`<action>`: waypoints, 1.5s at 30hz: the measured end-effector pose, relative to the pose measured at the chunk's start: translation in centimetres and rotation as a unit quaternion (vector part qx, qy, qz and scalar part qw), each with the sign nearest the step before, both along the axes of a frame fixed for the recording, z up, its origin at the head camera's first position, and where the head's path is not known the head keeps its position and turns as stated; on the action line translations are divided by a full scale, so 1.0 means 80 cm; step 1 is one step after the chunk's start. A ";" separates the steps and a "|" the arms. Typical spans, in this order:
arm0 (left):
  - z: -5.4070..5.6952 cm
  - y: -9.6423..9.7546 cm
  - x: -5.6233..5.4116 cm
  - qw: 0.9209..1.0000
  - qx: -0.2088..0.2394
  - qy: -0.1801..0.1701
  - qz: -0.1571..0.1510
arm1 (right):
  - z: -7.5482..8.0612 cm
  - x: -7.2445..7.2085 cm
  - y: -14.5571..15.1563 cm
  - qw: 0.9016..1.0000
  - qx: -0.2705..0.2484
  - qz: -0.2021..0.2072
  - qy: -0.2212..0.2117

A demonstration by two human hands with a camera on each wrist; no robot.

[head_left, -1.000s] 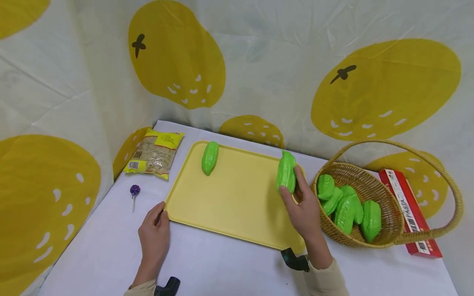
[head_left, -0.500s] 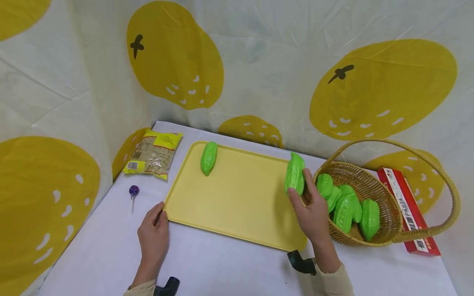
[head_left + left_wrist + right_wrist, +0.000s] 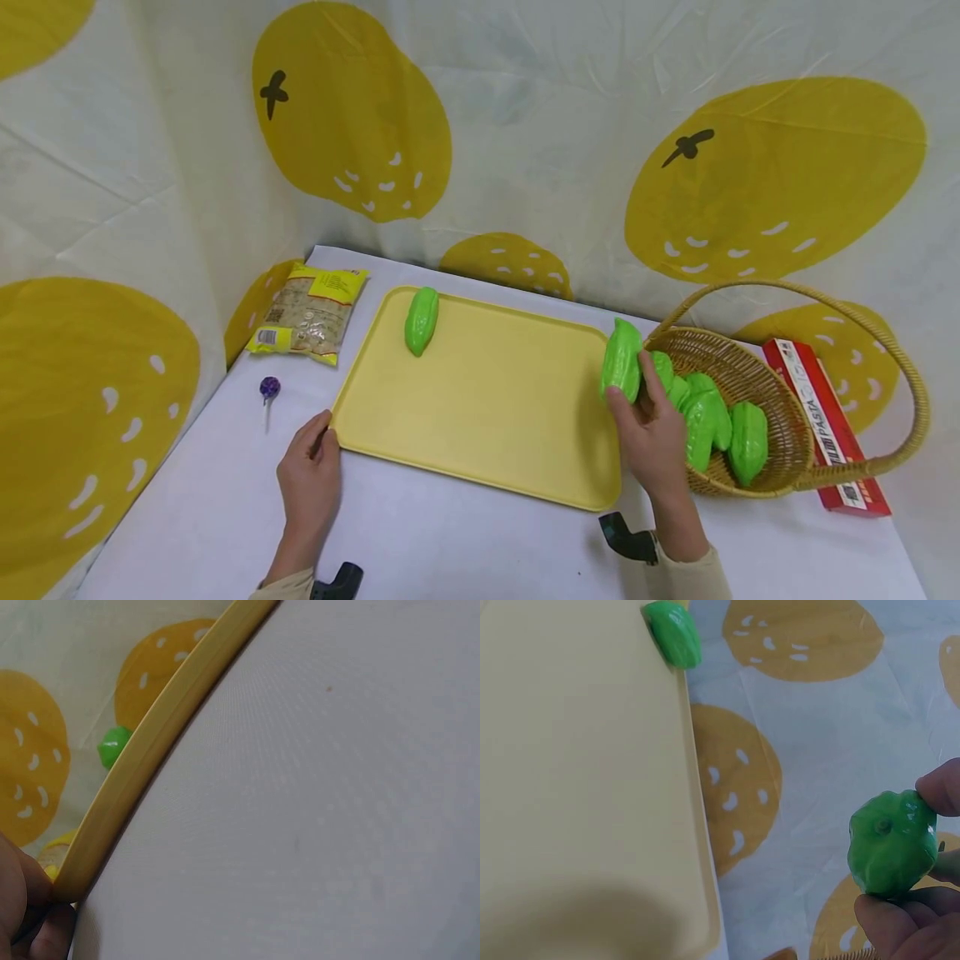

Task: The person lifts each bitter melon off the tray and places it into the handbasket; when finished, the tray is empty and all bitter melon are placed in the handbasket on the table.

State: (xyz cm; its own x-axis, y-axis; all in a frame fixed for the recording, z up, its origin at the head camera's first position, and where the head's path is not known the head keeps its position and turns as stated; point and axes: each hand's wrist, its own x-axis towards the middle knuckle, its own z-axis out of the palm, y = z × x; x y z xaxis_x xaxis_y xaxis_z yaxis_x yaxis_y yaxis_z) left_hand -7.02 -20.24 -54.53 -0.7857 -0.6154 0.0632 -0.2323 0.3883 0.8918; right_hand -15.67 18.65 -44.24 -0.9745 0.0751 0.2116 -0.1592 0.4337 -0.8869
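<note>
In the head view my right hand (image 3: 658,442) holds a green, ridged fruit (image 3: 621,360), star-fruit-like and shiny. Thumb and fingers pinch its sides in the right wrist view, where the lobed end of the fruit (image 3: 889,844) faces the camera. It is raised beside the right edge of the yellow tray (image 3: 465,392), overlapping the basket's near side. My left hand (image 3: 309,479) pinches the tray's front left corner. Another such fruit (image 3: 422,321) lies at the tray's back left. Several more fruits (image 3: 747,442) sit in the wicker basket (image 3: 750,371) on the right.
A tall hooped handle (image 3: 917,392) arches over the basket. A red pasta box (image 3: 832,433) lies behind it at the right. Left of the tray are a yellow-and-clear food bag (image 3: 307,312) and a purple lollipop (image 3: 269,388). A patterned curtain (image 3: 540,150) hangs behind the table.
My right hand has carried the green fruit rightward, from over the tray toward the basket. The left hand stays at the tray corner.
</note>
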 end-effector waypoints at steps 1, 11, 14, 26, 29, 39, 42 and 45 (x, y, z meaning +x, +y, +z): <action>0.000 0.000 0.000 1.000 -0.001 -0.001 0.000 | 0.000 0.000 0.003 1.000 0.004 -0.004 -0.003; -0.001 0.000 0.000 1.000 -0.006 -0.003 0.001 | -0.005 0.003 0.024 0.998 0.034 -0.045 -0.020; 0.000 0.000 0.000 1.000 -0.005 -0.009 0.003 | -0.005 0.004 0.028 0.998 0.039 -0.048 -0.033; 0.000 0.000 -0.001 1.000 -0.002 -0.006 0.003 | -0.010 0.006 0.042 0.996 0.050 -0.071 -0.025; 0.001 0.000 -0.001 1.000 0.002 -0.001 0.001 | -0.011 0.006 0.046 0.995 0.048 -0.077 -0.029; 0.001 0.000 0.000 1.000 0.002 -0.004 0.002 | -0.018 0.006 0.059 0.994 0.043 -0.090 -0.042; -0.001 0.000 0.000 1.000 -0.002 -0.004 0.002 | -0.017 0.006 0.063 0.993 0.049 -0.096 -0.055; -0.002 0.000 -0.001 1.000 -0.007 -0.009 0.003 | -0.017 0.007 0.068 0.990 0.059 -0.106 -0.068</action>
